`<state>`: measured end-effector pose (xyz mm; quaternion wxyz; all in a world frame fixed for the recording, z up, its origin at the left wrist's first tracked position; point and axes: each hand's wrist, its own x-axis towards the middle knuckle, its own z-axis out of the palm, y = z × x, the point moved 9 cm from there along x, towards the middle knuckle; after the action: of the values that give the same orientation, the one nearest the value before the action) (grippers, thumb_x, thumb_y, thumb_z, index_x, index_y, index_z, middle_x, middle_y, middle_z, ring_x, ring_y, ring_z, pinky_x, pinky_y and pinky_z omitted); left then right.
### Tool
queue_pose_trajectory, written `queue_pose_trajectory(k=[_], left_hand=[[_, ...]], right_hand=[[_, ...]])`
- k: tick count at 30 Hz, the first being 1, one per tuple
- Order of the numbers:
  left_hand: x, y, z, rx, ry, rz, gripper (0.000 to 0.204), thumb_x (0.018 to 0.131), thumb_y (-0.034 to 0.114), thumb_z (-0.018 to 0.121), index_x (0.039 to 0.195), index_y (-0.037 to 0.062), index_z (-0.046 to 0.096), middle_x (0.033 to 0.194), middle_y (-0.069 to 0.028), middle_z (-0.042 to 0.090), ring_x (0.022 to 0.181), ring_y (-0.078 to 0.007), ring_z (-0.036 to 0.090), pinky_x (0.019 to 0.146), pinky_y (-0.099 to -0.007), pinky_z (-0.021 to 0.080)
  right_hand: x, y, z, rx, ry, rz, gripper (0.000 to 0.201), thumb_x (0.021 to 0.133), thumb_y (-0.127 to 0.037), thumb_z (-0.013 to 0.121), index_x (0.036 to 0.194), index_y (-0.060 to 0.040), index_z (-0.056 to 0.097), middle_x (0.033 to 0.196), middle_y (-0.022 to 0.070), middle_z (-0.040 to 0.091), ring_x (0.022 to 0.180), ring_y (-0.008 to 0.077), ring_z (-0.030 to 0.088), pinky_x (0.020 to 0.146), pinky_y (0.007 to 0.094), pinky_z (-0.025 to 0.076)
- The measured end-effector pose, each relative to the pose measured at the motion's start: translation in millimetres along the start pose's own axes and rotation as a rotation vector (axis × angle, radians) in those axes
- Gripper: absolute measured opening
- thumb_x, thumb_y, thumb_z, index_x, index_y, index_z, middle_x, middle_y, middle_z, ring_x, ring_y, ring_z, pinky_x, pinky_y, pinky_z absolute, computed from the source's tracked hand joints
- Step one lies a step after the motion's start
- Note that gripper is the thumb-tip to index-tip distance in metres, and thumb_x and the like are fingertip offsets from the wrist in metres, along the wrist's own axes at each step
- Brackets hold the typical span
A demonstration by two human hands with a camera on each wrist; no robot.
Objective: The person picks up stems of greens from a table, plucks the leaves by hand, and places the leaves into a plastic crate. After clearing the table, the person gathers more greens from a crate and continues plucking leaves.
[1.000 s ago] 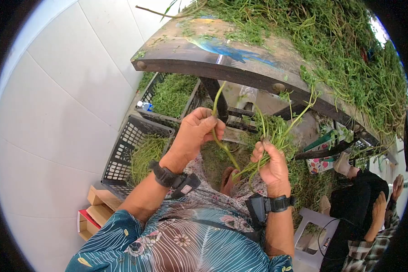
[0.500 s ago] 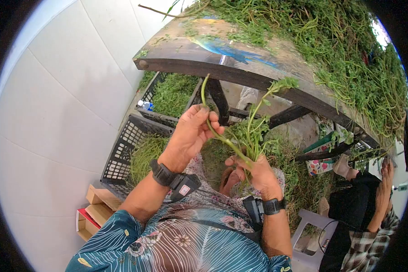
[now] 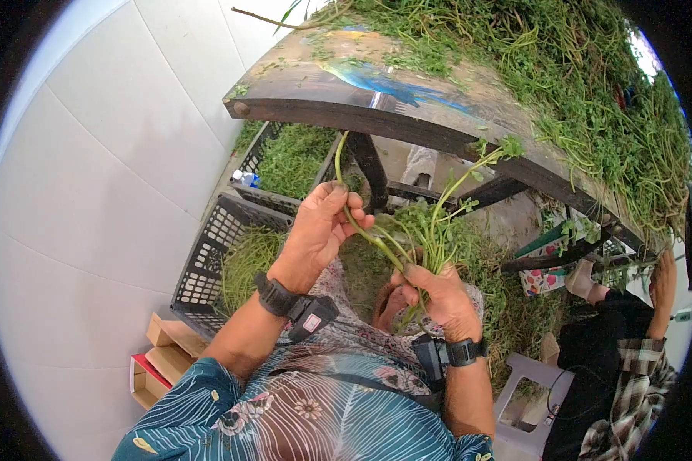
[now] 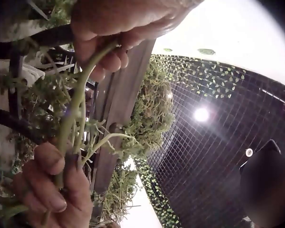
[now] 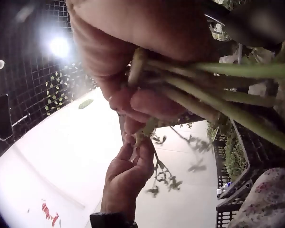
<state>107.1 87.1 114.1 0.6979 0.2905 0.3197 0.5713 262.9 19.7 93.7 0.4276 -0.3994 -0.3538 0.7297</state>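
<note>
A thick green stem (image 3: 367, 237) runs slantwise between the two hands. The left hand (image 3: 319, 229) pinches its upper part between thumb and fingers, with the thin end curving up beyond them. At the other end the right hand (image 3: 438, 296) grips the stem along with a bunch of leafy stalks (image 3: 437, 238). In the left wrist view the left hand (image 4: 118, 28) holds the stem (image 4: 75, 107) above the right hand (image 4: 57, 185). Several cut stalk ends (image 5: 204, 90) stick out of the right hand (image 5: 142, 61) in the right wrist view.
A wooden table (image 3: 315, 114) heaped with greens (image 3: 592, 100) stands ahead. Black crates (image 3: 196, 265) with greens are at the left, beside cardboard boxes (image 3: 169, 361). Another person's hand (image 3: 661, 280) and a plastic stool (image 3: 527, 392) are at the right. More greens lie on the floor.
The right hand has moved left and down toward the left hand since the first frame, bringing the bunch nearer. The left hand has shifted slightly left, still pinching the stem.
</note>
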Motion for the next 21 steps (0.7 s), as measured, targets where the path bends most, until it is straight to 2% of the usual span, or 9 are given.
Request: queue_pose_trajectory(k=[2, 7, 11, 17, 21], left_hand=[[-1, -1, 2, 0.015, -0.019, -0.005, 0.014, 0.09, 0.02, 0.049, 0.087, 0.0064, 0.047, 0.08, -0.0042, 0.055, 0.07, -0.0146, 0.056, 0.074, -0.0355, 0.052], [-7, -18, 10, 0.115, -0.112, -0.064, 0.018, 0.09, 0.023, 0.05, 0.096, 0.0067, 0.049, 0.093, -0.0068, 0.059, 0.082, -0.0167, 0.059, 0.076, -0.0335, 0.05], [-19, -32, 31, 0.211, -0.272, -0.128, 0.023, 0.09, 0.025, 0.049, 0.103, 0.006, 0.049, 0.101, -0.009, 0.059, 0.089, -0.0167, 0.059, 0.077, -0.0312, 0.049], [-14, -28, 21, 0.235, -0.21, -0.124, 0.022, 0.091, 0.024, 0.048, 0.102, 0.0053, 0.049, 0.097, -0.0088, 0.06, 0.079, -0.0164, 0.061, 0.072, -0.0294, 0.051], [-9, -23, 8, 0.269, -0.132, -0.097, 0.021, 0.091, 0.024, 0.048, 0.1, 0.0051, 0.05, 0.093, -0.0089, 0.061, 0.074, -0.0158, 0.061, 0.068, -0.0286, 0.051]], right_hand=[[4, 3, -7, -0.06, 0.022, -0.013, 0.015, 0.079, -0.014, 0.058, 0.086, -0.0011, 0.056, 0.072, 0.0069, 0.06, 0.049, 0.0098, 0.046, 0.044, 0.0231, 0.036], [7, 2, -12, 0.029, 0.075, -0.029, 0.014, 0.08, -0.01, 0.057, 0.091, -0.0022, 0.053, 0.071, 0.0077, 0.058, 0.048, 0.0101, 0.045, 0.044, 0.0223, 0.036], [6, -3, -9, 0.041, 0.068, -0.055, 0.015, 0.08, -0.011, 0.058, 0.092, -0.0022, 0.054, 0.073, 0.0073, 0.058, 0.049, 0.01, 0.045, 0.045, 0.0222, 0.037], [8, 3, -26, 0.041, 0.159, -0.068, 0.022, 0.082, -0.014, 0.059, 0.1, -0.003, 0.053, 0.076, 0.0071, 0.06, 0.053, 0.0106, 0.048, 0.047, 0.0227, 0.039], [8, 0, -26, 0.082, 0.127, -0.104, 0.017, 0.083, -0.015, 0.058, 0.096, -0.0045, 0.053, 0.076, 0.0067, 0.06, 0.055, 0.0106, 0.049, 0.048, 0.0232, 0.04]])
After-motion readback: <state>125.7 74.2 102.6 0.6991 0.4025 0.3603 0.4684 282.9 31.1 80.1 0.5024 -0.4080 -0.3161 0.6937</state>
